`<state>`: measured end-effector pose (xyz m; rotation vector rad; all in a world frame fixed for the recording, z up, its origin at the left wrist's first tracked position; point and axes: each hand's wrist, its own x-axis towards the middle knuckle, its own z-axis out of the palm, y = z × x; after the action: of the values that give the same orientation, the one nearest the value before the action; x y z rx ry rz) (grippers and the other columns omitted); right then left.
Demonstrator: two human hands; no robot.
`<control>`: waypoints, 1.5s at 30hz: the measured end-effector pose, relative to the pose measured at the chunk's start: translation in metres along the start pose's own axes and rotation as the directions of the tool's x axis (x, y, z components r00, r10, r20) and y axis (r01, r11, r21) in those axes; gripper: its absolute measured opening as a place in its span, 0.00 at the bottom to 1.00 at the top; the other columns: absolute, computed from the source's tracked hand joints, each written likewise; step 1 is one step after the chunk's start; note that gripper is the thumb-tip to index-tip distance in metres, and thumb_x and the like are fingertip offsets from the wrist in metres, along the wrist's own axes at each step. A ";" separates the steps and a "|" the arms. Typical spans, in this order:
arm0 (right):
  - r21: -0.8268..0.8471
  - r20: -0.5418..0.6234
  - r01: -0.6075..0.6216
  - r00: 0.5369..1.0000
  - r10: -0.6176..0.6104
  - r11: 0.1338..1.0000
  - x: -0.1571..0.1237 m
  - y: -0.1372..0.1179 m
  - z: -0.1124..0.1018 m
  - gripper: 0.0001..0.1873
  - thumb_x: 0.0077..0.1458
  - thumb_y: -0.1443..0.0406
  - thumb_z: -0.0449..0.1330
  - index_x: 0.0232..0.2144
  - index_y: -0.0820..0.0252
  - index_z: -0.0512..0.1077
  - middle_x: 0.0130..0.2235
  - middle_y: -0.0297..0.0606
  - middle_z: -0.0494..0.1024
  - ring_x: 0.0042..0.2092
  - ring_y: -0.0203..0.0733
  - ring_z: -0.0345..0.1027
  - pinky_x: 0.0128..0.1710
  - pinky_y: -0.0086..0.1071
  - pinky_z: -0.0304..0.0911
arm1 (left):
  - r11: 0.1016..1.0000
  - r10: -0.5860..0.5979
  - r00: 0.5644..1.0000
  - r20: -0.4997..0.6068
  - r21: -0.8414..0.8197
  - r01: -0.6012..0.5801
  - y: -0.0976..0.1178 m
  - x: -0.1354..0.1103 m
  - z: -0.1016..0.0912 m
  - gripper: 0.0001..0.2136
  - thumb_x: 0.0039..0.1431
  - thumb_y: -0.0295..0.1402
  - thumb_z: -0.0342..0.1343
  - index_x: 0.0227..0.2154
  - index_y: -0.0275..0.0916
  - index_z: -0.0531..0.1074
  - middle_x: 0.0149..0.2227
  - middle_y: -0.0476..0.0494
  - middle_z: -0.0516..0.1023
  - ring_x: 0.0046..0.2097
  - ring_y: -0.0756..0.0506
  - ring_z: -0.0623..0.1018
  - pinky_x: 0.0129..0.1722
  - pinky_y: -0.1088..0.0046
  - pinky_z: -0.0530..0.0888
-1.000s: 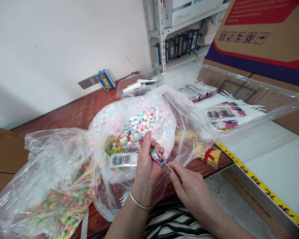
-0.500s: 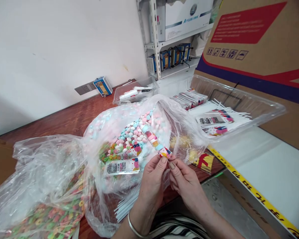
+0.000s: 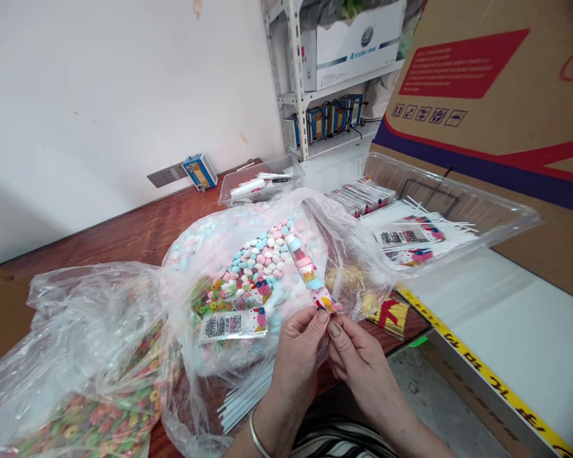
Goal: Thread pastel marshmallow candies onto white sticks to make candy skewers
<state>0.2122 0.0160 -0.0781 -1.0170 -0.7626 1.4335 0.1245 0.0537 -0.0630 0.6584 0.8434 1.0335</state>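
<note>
Both of my hands meet over the front of the open bag. Between them is a narrow candy packet (image 3: 307, 270), its clear part filled with coloured sweets and its near end printed in bright colours. My left hand (image 3: 298, 353) pinches that printed end between thumb and fingers. Close against it, my right hand (image 3: 358, 350) also has thumb and fingers closed at the same end; the fingers partly hide the grip. The packet tilts away from me over a clear plastic bag (image 3: 191, 245) of pastel candies (image 3: 267, 254). Printed wrappers (image 3: 233, 324) lie on the bag, left of my hands.
White sticks (image 3: 243, 397) lie below the bag. Another plastic bag (image 3: 90, 318) of ring-shaped sweets is at left. A clear tray (image 3: 506, 216) with wrappers and sticks stands at right, before a large carton (image 3: 463, 140). Gold-and-red ties (image 3: 391, 316) lie near my right hand.
The view has shifted slightly. My hands and the packet sit a little lower and further right in view, still pinching its printed end.
</note>
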 end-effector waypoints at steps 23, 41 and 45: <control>-0.046 0.049 -0.062 0.997 0.064 0.997 -0.001 -0.008 0.007 0.24 0.59 0.45 0.55 0.25 0.56 0.60 0.16 0.19 0.53 0.16 0.27 0.45 0.17 0.23 0.50 | 0.998 -0.056 0.998 -0.028 -0.011 0.055 0.014 -0.002 0.002 0.11 0.50 0.37 0.66 0.32 0.34 0.78 0.27 0.45 0.77 0.27 0.52 0.74 0.27 0.79 0.70; -0.144 0.101 -0.022 0.994 0.037 0.989 -0.005 0.003 0.006 0.20 0.63 0.48 0.53 0.27 0.56 0.62 0.18 0.21 0.51 0.19 0.29 0.43 0.18 0.24 0.47 | 0.999 0.028 0.996 -0.083 0.030 -0.026 0.026 -0.001 0.001 0.06 0.49 0.32 0.64 0.28 0.34 0.79 0.27 0.45 0.78 0.30 0.51 0.73 0.32 0.77 0.68; -0.458 0.025 0.111 0.993 -0.113 0.882 -0.007 -0.001 0.003 0.17 0.64 0.52 0.51 0.29 0.56 0.64 0.21 0.27 0.65 0.21 0.33 0.58 0.22 0.27 0.57 | 0.998 0.050 0.996 -0.075 0.034 -0.047 0.027 -0.002 -0.003 0.06 0.50 0.33 0.65 0.28 0.34 0.78 0.28 0.45 0.79 0.30 0.51 0.73 0.33 0.77 0.69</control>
<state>0.2099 0.0092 -0.0752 -1.3081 -1.1760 1.1731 0.1092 0.0627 -0.0419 0.6728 0.9156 1.0965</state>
